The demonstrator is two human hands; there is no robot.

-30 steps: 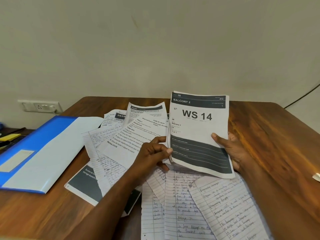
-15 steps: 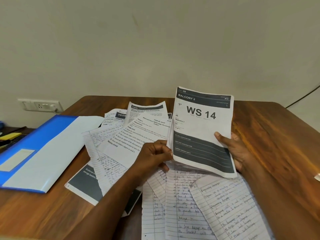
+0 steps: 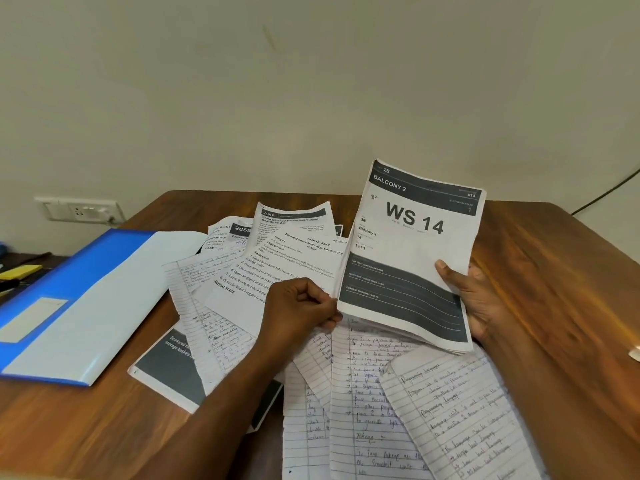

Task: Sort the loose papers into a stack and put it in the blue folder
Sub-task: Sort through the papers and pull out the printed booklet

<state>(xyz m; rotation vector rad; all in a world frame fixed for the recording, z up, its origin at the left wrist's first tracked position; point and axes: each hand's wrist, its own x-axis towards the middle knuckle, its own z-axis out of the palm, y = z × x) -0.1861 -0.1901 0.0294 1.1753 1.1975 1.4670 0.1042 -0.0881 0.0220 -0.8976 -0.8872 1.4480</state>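
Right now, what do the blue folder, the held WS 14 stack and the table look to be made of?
Blue folder: likely glossy, partly translucent plastic.
WS 14 stack: matte printed paper, its sheets curling.
Table: grained brown wood or wood-look laminate with a soft sheen; cannot tell which.

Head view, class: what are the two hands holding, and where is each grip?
A bundle of sheets topped by the WS 14 page. Left hand pinches its lower left edge; right hand grips the lower right edge.

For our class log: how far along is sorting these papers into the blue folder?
Early stage. Done: a few sheets gathered into the WS 14 stack. In hand: right hand and left hand have it in their grip. Left: loose papers cover the table; the blue folder awaits.
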